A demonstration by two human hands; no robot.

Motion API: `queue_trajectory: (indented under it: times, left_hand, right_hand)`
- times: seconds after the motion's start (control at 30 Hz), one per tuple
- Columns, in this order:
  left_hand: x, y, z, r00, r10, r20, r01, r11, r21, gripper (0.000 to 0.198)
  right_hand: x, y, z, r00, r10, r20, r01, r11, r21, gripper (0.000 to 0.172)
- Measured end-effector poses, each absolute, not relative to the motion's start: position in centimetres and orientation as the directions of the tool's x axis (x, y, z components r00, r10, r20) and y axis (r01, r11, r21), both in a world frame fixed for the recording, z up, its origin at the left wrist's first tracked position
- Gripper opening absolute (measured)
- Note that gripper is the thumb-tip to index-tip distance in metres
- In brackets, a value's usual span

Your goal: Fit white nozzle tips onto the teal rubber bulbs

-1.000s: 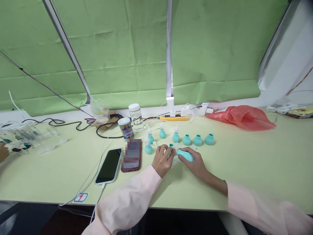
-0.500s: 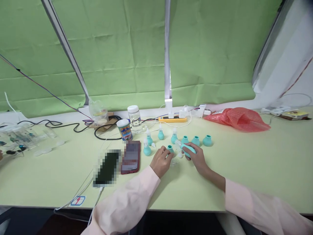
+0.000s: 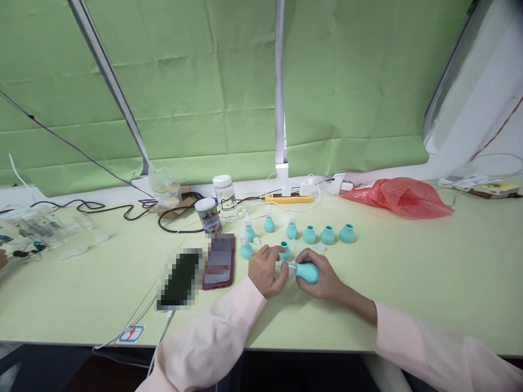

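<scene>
- Fingers of the right hand (image 3: 322, 276) were curled around the teal bulb (image 3: 309, 273), which was held sideways low over the table (image 3: 408, 283), its round end toward the palm, probably to steady it.
- Thumb and fingers of the left hand (image 3: 265, 272) pinched the clear nozzle (image 3: 291, 269) at the bulb's mouth; this opposed hold seemed meant to keep the two parts in line. Whether the nozzle was fully seated, I could not tell.
- Just behind the left fingertips stood an open bulb (image 3: 285, 251), partly hidden, so contact was unclear.
- Beyond it, three open bulbs (image 3: 327, 236) stood mouth up in a row on the right, likely for easy reach.
- Four bulbs with nozzles (image 3: 291, 231) stood upright further left, apparently grouped apart from the open ones.
- A small clear tip (image 3: 256, 240) lay among these.
- To the left lay a red phone (image 3: 218, 262) and a dark phone (image 3: 180, 280), the latter's screen blurred.
- Further back were a can (image 3: 210, 219), a lidded jar (image 3: 225, 197), a yellow power strip (image 3: 289, 199) and a red bag (image 3: 402, 197).
</scene>
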State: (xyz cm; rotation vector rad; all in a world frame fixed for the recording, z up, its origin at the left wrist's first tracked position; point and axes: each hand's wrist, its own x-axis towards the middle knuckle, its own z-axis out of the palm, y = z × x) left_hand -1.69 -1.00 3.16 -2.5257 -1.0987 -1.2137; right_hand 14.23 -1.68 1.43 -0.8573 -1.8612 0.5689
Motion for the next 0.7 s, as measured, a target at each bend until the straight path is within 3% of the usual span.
queue_trajectory:
  times: [0.23,0.43,0.7]
  left_hand:
    - [-0.8,-1.4,2.5,0.485,0.759,0.434,0.674,-0.641,0.368,0.037]
    - [-0.6,-1.5,2.5,0.415,0.792,0.448,0.616,-0.607,0.502,0.036]
    - [-0.4,-1.2,2.2,0.467,0.830,0.306,0.334,-0.486,0.808,0.035]
  right_hand:
    - [13.5,-2.1,1.1,-0.300,0.793,0.530,0.312,0.607,-0.731,0.022]
    - [13.4,-2.0,1.2,-0.297,0.847,0.441,0.198,0.506,-0.839,0.022]
    - [13.9,-1.5,1.9,-0.512,0.854,0.098,0.021,0.126,-0.992,0.031]
